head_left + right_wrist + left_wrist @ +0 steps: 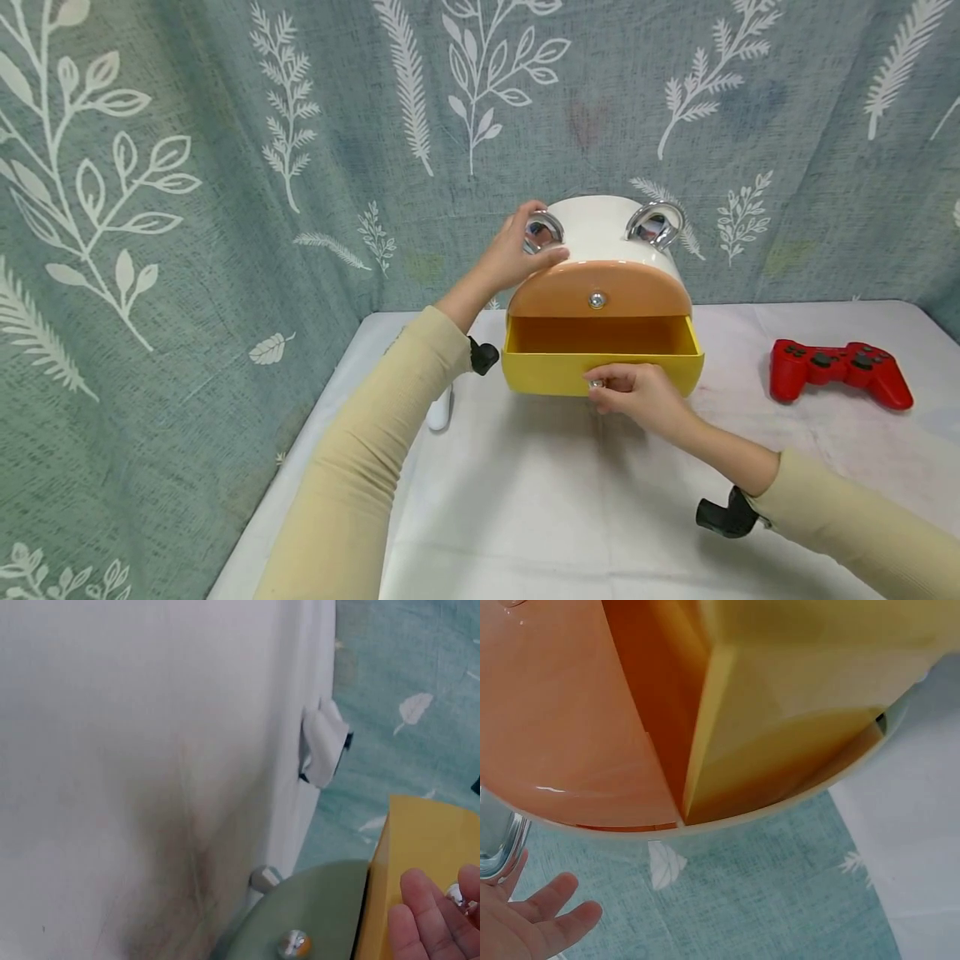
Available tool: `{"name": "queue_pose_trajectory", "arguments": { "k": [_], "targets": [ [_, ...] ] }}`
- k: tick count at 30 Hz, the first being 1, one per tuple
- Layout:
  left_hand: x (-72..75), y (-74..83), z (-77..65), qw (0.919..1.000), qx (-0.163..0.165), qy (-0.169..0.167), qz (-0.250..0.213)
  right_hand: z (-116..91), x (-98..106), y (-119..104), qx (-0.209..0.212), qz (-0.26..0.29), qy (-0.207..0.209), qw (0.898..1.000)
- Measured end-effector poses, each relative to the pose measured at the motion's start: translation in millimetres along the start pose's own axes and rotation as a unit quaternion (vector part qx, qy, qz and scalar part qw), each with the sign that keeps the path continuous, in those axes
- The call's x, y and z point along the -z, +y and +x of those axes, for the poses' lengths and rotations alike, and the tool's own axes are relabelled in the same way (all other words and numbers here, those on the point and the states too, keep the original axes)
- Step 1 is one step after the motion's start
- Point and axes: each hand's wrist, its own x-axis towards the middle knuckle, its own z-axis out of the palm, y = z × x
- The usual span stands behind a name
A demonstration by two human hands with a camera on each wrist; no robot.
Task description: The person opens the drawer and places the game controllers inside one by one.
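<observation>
A rounded white drawer box (596, 221) with an orange front panel (637, 287) and two silver rings on top stands near the back of the table. Its yellow drawer (543, 372) is pulled out, and I see nothing inside. My left hand (513, 254) grips the box at the left silver ring (545, 231), its thumb lying toward the white top. In the left wrist view, several left fingers (551, 922) stick out beside the ring. With thumb and fingers, my right hand (637, 396) pinches the drawer's silver knob (596, 384), seen also as a knob (454, 893) in the right wrist view.
To the right lies a red game controller (840, 371). A white object (440, 411) is partly hidden behind my left sleeve; its kind cannot be told. A patterned green curtain (465, 150) hangs close behind the box and along the left. White cloth (510, 517) covers the table.
</observation>
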Motion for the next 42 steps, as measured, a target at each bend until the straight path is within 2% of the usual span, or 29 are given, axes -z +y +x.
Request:
{"name": "queue_pose_trajectory", "arguments": {
  "k": [5, 13, 29, 42],
  "targets": [
    [4.1, 0.2, 0.6, 0.9997, 0.005, -0.021, 0.008, -9, -3, -2, 0.008, -0.004, -0.002, 1.0],
    [8.2, 1.0, 2.4, 0.9989, 0.008, -0.046, 0.006, -25, -9, -7, 0.032, 0.02, -0.017, 0.999],
    [9.2, 1.3, 3.5, 0.9988, 0.007, -0.047, 0.007, -48, -14, -15, 0.055, 0.011, -0.027, 0.998],
    [9.3, 2.7, 2.9, 0.9988, 0.01, -0.048, 0.007, -58, -20, -17, 0.038, 0.01, -0.029, 0.999]
  ]
}}
